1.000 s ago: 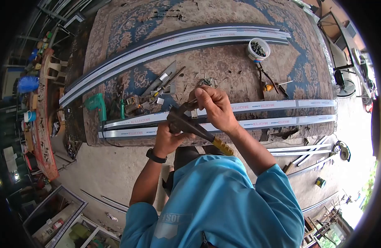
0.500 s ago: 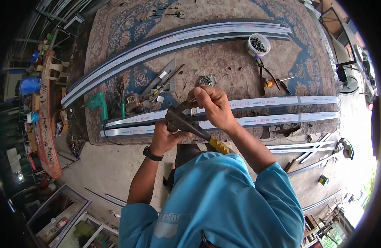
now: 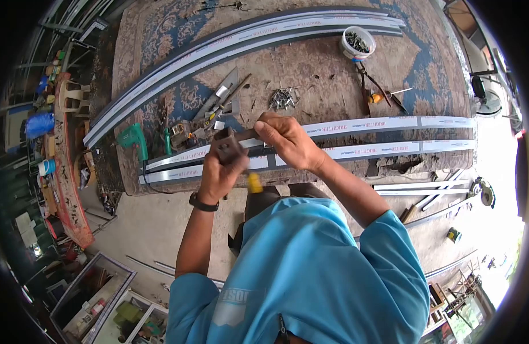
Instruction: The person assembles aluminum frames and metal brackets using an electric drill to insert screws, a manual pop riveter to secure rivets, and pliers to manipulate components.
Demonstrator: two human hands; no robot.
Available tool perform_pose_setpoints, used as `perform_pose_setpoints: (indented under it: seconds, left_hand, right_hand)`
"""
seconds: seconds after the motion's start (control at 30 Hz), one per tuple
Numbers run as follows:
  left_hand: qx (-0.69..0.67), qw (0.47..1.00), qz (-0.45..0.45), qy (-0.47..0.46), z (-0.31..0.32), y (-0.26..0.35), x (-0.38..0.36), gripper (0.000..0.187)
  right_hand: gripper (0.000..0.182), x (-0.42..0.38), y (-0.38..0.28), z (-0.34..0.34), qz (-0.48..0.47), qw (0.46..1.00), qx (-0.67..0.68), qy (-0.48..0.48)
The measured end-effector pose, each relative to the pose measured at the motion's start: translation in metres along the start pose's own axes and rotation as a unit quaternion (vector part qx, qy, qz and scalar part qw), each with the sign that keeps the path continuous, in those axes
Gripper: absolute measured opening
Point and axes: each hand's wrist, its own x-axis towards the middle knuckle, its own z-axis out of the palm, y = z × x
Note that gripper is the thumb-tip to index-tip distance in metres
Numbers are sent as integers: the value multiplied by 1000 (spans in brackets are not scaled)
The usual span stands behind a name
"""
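My left hand is wrapped round a dark metal hand riveter with a yellow handle grip that points down towards my body. Its nose sticks out to the right. At the tip of that nose my right hand is closed in a pinch; whatever lies between the fingertips is hidden. Just beyond my hands a small pile of rivets rests on the carpeted table. Below my hands run long aluminium strips with white printed film.
More filmed strips lie across the far side. A white tub of rivets stands back right, with pliers before it. A green drill and several hand tools lie left. A cut-off saw sits on the floor, right.
The riveter has turned in my left hand, its handle swinging to point more straight down. Both hands have shifted slightly left, and the right hand stays at the nose.
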Motion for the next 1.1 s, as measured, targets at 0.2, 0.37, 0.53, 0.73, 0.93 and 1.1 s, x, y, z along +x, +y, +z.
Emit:
perform_pose_setpoints:
  seconds: [0.2,0.37,0.53,0.73,0.93,1.1]
  left_hand:
    - [286,950,-99,-79,9,0,6,55]
    - [437,877,-106,-168,25,-23,14,56]
    - [472,853,-117,-188,33,-27,19,54]
    - [463,859,-115,-185,34,-34,19,60]
    - [482,849,-131,-169,40,-27,18,51]
    - [470,858,-120,-169,40,-28,19,46]
  right_hand:
    - [34,-20,90,-10,17,975,-210,71]
    - [66,-40,141,4,-2,937,-346,52]
    - [61,-49,140,4,-16,951,-293,98]
    - [32,-82,116,36,96,980,-52,169]
    - [35,-95,114,66,196,967,67,146]
    - [39,-88,113,72,250,953,135,106]
